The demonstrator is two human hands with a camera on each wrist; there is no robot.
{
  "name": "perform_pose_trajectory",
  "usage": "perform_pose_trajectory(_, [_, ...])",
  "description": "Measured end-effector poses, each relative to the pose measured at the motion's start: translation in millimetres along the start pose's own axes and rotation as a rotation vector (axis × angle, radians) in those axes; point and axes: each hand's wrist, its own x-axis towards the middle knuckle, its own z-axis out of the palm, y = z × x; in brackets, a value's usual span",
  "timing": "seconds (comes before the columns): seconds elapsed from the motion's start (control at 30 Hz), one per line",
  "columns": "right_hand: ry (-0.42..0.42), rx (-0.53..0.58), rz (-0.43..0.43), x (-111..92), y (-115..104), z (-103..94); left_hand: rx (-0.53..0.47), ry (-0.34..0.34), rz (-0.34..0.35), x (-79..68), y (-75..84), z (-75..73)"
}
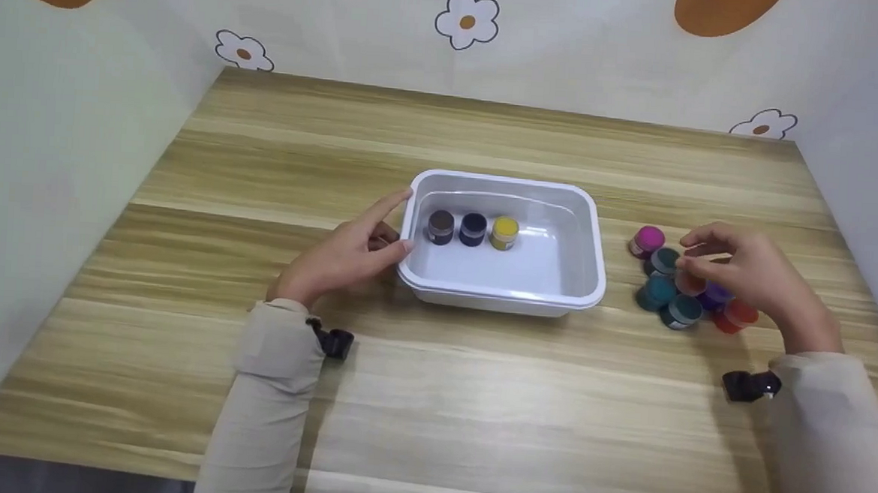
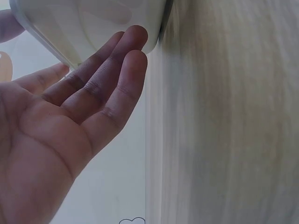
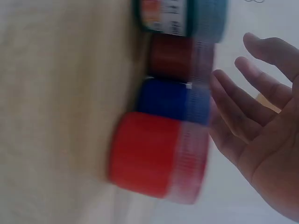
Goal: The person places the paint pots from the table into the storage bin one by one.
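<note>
A white plastic tub (image 1: 504,289) stands mid-table. Inside it, a brown paint pot (image 1: 441,228), a blackish paint pot (image 1: 474,230) and a yellow paint pot (image 1: 505,235) form a row. My left hand (image 1: 344,256) touches the tub's left rim with thumb and forefinger; its other fingers (image 2: 133,74) extend beside the outer wall. Over a cluster of paint pots at the right, my right hand (image 1: 746,266) hovers with spread fingers, holding nothing. Under and around it are a red pot (image 3: 147,156), a blue-purple pot (image 3: 163,100), and a reddish-brown pot (image 3: 172,58), partly covered in the head view.
The same cluster has a magenta pot (image 1: 647,242), a teal pot (image 1: 656,294) and two dark green pots, the nearer dark green pot (image 1: 681,312) at the front. Walls enclose the wooden table (image 1: 476,399) at the back and both sides.
</note>
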Motion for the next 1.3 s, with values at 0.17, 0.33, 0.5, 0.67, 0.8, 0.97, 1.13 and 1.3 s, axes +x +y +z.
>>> perform_pose_trajectory(0.17, [-0.036, 0.009, 0.029, 4, 2, 6.8, -0.025, 0.001, 0.007, -0.1, -0.3, -0.3])
perform_pose_trajectory(0.33, [-0.036, 0.020, 0.027, 7, 0, 9.6, -0.030, 0.010, 0.014, 0.0, 1.0, -0.8])
perform_pose_trajectory(0.5, [-0.044, 0.029, 0.020, 8, 0, 10.3, -0.035, 0.006, 0.011, 0.9, 1.4, -0.9])
perform_pose_trajectory(0.67, [0.023, 0.003, -0.005, 4, -2, 1.7, -0.028, 0.001, 0.007, 2.2, 0.7, 0.0])
perform_pose_trajectory(0.8, [0.133, 0.027, -0.036, 0, -14, -8.9, -0.026, -0.006, 0.002, 1.0, 1.2, 0.0])
perform_pose_trajectory(0.97, [0.206, 0.057, -0.074, 3, -41, -13.4, -0.017, -0.008, 0.002, 0.0, 1.2, -0.6])
perform_pose_trajectory(1.13, [0.166, 0.102, -0.135, 14, -80, -2.3, -0.014, 0.002, 0.005, 0.3, 0.2, -0.7])
perform_pose_trajectory(1.3, [0.046, 0.168, -0.153, 27, -115, 15.9, -0.009, 0.004, 0.017, -0.3, -0.4, 0.2])
